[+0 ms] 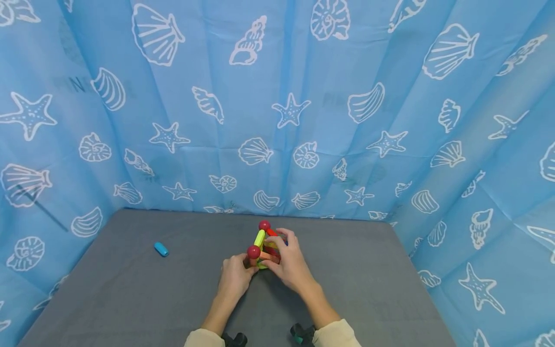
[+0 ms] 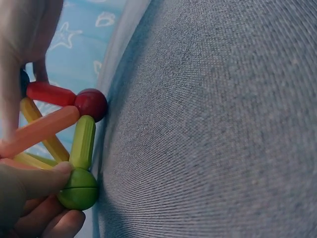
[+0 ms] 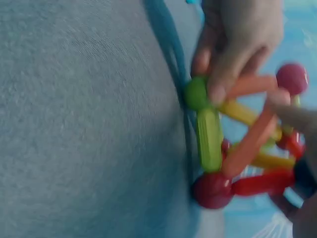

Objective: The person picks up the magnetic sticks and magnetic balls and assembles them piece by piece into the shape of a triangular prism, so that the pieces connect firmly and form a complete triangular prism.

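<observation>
A frame of coloured rods and balls, apparently a magnetic building set, stands on the table between both hands. My left hand (image 1: pixel 234 275) pinches the green ball (image 2: pixel 79 191) at a lower corner between thumb and fingers. From that ball a green rod (image 3: pixel 209 141) runs along the table to a dark red ball (image 3: pixel 213 191). My right hand (image 1: pixel 291 262) grips the other side, its thumb on an orange rod (image 3: pixel 252 141) and its fingers near a dark blue ball (image 3: pixel 303 177) that they partly cover. Two red balls, one a top ball (image 1: pixel 264 225), form the upper corners, joined by a yellow-green rod (image 1: pixel 259 238).
A loose blue rod (image 1: pixel 161 248) lies on the grey table (image 1: pixel 130 289), left of the frame. Behind and beside the table hangs a blue curtain (image 1: pixel 277 178) with white shells and starfish. Dark devices (image 1: pixel 236 340) sit at both wrists.
</observation>
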A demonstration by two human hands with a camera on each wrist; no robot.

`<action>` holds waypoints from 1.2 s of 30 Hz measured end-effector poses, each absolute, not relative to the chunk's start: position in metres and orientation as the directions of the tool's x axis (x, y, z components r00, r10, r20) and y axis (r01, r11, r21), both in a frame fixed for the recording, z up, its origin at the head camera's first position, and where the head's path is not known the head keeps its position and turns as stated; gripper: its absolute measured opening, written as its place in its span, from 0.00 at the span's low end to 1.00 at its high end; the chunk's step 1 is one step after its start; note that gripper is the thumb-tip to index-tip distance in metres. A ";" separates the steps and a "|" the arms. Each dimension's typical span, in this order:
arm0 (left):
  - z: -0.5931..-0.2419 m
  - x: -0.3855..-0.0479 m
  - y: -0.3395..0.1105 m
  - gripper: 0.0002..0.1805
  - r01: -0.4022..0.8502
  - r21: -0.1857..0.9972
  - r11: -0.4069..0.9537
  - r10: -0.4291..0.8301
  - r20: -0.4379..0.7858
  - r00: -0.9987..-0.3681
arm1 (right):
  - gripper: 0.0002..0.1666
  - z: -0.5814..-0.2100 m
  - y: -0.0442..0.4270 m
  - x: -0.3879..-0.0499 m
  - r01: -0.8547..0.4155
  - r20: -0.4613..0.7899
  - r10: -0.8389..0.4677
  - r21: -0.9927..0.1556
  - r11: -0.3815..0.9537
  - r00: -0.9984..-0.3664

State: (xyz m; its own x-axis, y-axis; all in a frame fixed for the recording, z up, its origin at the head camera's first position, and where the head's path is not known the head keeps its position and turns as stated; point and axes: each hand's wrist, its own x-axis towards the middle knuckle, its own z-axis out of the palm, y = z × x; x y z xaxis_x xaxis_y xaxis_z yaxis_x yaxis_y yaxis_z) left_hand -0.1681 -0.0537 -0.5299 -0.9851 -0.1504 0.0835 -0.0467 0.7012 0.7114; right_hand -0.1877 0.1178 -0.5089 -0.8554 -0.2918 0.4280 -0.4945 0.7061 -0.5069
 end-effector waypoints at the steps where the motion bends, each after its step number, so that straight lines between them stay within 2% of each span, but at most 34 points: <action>1: -0.530 -0.168 -0.054 0.10 -0.045 0.711 0.702 -0.149 0.084 -0.985 | 0.40 -0.511 0.121 -0.188 -0.472 0.414 -0.261 -0.570 0.672 -0.872; 4: -0.531 -0.168 -0.055 0.09 -0.031 0.713 0.701 -0.138 0.094 -0.986 | 0.49 -0.522 0.132 -0.192 -0.368 0.328 -0.174 -0.745 0.557 -0.928; 6: -0.532 -0.169 -0.056 0.09 -0.019 0.714 0.700 -0.135 0.105 -0.985 | 0.46 -0.532 0.139 -0.195 -0.285 0.244 -0.147 -0.830 0.479 -0.959; 8: -0.532 -0.168 -0.056 0.09 -0.015 0.715 0.698 -0.132 0.107 -0.985 | 0.38 -0.542 0.145 -0.197 -0.213 0.166 -0.148 -0.884 0.416 -0.975; 12: -0.531 -0.168 -0.056 0.09 -0.013 0.713 0.701 -0.132 0.112 -0.985 | 0.24 -0.557 0.151 -0.200 -0.186 0.110 -0.210 -0.904 0.384 -0.972; 18: -0.529 -0.170 -0.059 0.11 0.017 0.696 0.718 -0.077 0.104 -0.992 | 0.15 -0.563 0.152 -0.203 -0.223 0.116 -0.263 -0.877 0.425 -0.958; 21: -0.527 -0.170 -0.071 0.22 0.021 0.708 0.706 -0.026 0.055 -0.998 | 0.13 -0.565 0.151 -0.203 -0.207 0.099 -0.254 -0.872 0.444 -0.962; 25: -0.518 -0.175 -0.109 0.37 0.006 0.728 0.685 -0.007 0.014 -1.000 | 0.14 -0.565 0.150 -0.204 -0.202 0.092 -0.262 -0.877 0.435 -0.961; 30: -0.505 -0.185 -0.180 0.37 -0.036 0.678 0.734 -0.099 0.055 -0.994 | 0.13 -0.564 0.151 -0.204 -0.203 0.094 -0.256 -0.875 0.440 -0.962; 36: -0.512 -0.190 -0.242 0.38 -0.276 0.615 0.739 -0.367 0.024 -0.930 | 0.14 -0.564 0.153 -0.204 -0.189 0.078 -0.260 -0.879 0.437 -0.962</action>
